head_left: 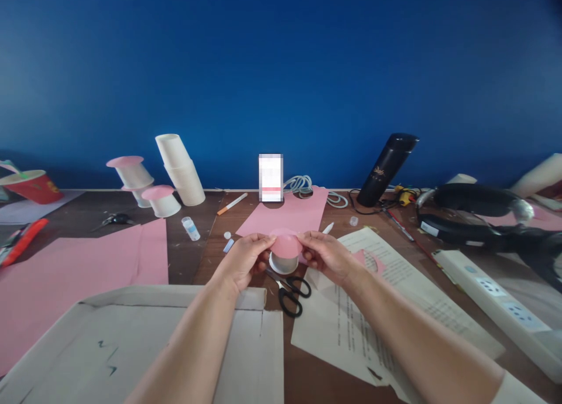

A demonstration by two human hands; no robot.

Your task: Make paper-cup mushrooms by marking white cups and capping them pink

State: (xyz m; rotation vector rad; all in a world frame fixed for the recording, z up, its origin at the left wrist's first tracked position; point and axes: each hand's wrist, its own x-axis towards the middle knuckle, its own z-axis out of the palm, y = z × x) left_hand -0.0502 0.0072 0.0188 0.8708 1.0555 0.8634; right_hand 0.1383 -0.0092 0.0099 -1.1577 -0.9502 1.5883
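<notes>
A round pink paper disc (pixel 286 244) is pinched at its two sides by my left hand (pixel 248 254) and my right hand (pixel 327 252). Directly beneath it is a small white paper cup (pixel 283 264), rim down; whether the disc touches the cup's base I cannot tell. Black-handled scissors (pixel 290 293) lie just in front of the cup. Behind my hands a pink sheet (pixel 285 216) with a rounded cutout rests on the table. Back left, pink discs sit on inverted white cups, one pair stacked (pixel 134 175) and one single cup (pixel 162 202).
White cups (pixel 180 170) stand in a tall stack at the back. A phone (pixel 271 178), a black flask (pixel 386 170) and headphones (pixel 474 211) are along the wall side. Printed sheets (pixel 377 310) and a power strip (pixel 500 304) lie right; cardboard (pixel 144 345) and pink paper (pixel 65 287) left.
</notes>
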